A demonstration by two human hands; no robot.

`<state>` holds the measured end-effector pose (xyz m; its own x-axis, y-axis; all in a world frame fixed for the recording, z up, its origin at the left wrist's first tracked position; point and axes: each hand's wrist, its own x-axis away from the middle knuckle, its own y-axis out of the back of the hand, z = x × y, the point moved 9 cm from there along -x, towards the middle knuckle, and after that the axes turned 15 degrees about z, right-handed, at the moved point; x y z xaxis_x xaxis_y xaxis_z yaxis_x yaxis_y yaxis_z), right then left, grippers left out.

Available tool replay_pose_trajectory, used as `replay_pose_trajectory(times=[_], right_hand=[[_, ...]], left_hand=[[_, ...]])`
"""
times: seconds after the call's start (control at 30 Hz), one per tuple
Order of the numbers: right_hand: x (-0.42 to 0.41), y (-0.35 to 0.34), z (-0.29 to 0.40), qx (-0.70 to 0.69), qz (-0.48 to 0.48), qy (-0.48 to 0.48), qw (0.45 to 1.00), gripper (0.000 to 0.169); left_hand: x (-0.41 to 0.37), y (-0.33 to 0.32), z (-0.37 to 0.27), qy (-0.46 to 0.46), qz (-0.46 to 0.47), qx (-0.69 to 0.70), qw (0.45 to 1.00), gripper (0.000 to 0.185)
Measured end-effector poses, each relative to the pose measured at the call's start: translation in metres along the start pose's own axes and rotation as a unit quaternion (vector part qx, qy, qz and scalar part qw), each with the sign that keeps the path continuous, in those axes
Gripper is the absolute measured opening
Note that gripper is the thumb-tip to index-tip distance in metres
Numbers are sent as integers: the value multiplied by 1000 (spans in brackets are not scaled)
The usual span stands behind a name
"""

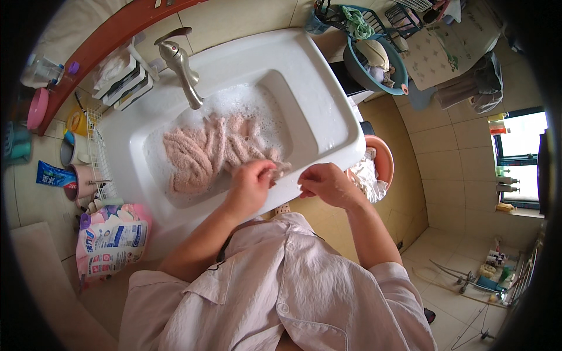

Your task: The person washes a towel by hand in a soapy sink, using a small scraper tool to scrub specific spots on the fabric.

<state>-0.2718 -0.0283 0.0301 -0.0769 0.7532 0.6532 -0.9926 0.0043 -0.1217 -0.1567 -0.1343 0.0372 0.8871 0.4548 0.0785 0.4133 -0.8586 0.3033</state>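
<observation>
A pink fluffy cloth (193, 158) lies bunched and wet in the white sink basin (303, 118), with soapy foam (237, 98) around it. My left hand (252, 184) is over the front rim, its thumb and fingers pinching a corner of the cloth. To its right my right hand (329, 184) hovers over the rim with its fingers curled together; whether something small is between the fingertips cannot be told. Above the basin's back edge stands a metal faucet (180, 66), its spout pointing down at the foam.
A wire rack (94, 149) with cups borders the sink's left side, above a pink detergent bag (114, 241). A blue basin (397, 66) holding cloths stands at the back right. On the floor at right, an orange basin (386, 158) contains white laundry (366, 180).
</observation>
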Motion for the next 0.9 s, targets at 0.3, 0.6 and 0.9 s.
replay_pose_trajectory(times=[0.3,0.6,0.9], right_hand=[[5,-1,-2,-276,109,119,947,20],[2,4,8,-253,68,143,954,21],[72,58,-56,-286,-121,107,944,15]], left_hand=[[8,-3,37,128,31,409,903,34],[19,3,52,213,4,333,919,23],[7,93,-10,76,-121,346,927,15]])
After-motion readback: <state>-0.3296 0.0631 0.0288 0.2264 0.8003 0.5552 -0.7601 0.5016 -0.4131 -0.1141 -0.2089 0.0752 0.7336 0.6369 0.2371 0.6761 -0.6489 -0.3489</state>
